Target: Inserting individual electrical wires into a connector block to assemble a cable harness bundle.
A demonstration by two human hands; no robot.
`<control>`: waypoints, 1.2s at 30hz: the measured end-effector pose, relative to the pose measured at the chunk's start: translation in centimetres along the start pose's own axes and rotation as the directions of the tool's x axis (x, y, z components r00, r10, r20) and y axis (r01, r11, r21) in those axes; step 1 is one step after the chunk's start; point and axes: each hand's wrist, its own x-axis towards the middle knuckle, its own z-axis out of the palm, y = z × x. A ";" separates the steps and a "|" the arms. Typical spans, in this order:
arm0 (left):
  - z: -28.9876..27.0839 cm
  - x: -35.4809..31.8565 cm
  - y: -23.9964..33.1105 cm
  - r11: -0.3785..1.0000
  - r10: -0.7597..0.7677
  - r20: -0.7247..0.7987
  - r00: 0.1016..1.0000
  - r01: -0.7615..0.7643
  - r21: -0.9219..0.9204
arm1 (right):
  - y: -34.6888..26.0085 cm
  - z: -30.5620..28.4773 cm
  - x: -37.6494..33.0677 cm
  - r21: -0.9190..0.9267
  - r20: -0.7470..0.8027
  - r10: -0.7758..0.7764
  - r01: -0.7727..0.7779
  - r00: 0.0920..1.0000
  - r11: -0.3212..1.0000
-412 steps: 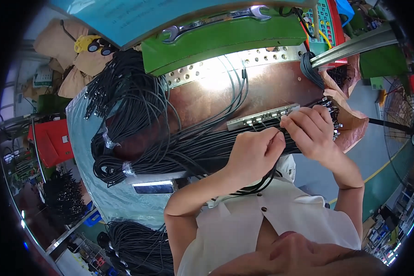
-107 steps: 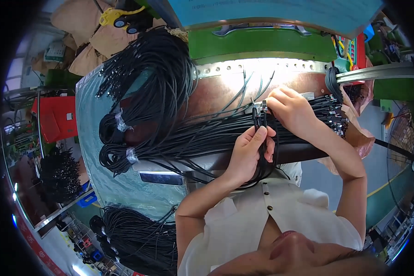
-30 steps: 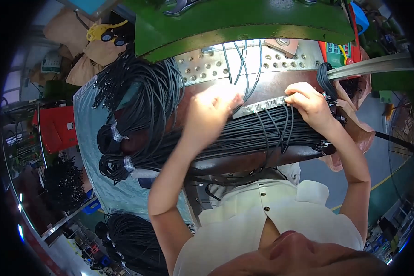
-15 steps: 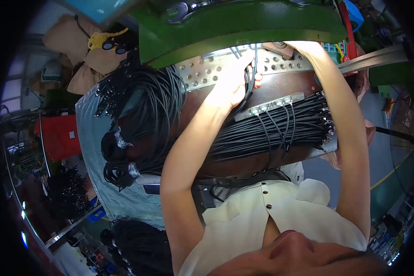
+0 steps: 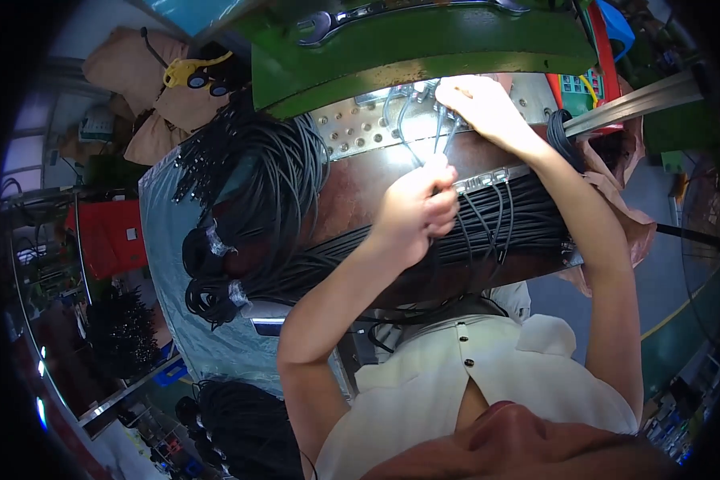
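My left hand (image 5: 420, 210) is closed around several thin cables (image 5: 438, 138), which run up from it, brightly lit, to beneath the green machine body. My right hand (image 5: 488, 112) is at their upper ends with fingers curled together; glare hides what is between them. Below the hands, a metal strip with slots (image 5: 485, 182) lies across a thick bundle of black cables (image 5: 528, 204). A few of those cables loop out from the strip. Behind my hands is a metal plate with round studs (image 5: 346, 128).
Overhead is the green machine body (image 5: 424, 56) with a wrench (image 5: 408, 11) on it. Another heap of black cables (image 5: 272, 160) lies to the left on plastic sheeting (image 5: 164, 240). To the right are a metal bar (image 5: 640, 104) and a coiled dark cable (image 5: 562, 132).
My left hand has come down toward me from under the machine, gripping the cables. My right hand has moved left out of cover, onto the upper ends of the cables.
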 end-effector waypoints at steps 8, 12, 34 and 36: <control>-6.9 -12.4 11.0 0.600 0.777 -0.600 0.188 -0.510 0.617 | -1.1 -0.6 -2.9 -0.275 0.054 -0.258 0.262 0.965 0.925; -10.4 -15.5 9.5 0.635 0.607 -0.521 0.600 0.028 0.772 | -2.5 -1.1 -6.5 -0.341 0.073 -0.250 0.259 0.966 0.904; -3.5 8.9 8.6 0.508 0.507 -0.020 0.861 -0.280 0.815 | 9.1 -1.3 5.0 -0.459 -0.144 -0.199 0.113 0.969 0.881; -4.6 9.7 8.3 0.343 0.534 0.036 0.845 -0.255 0.904 | 8.7 -1.6 5.2 -0.481 -0.099 -0.154 0.089 0.983 0.872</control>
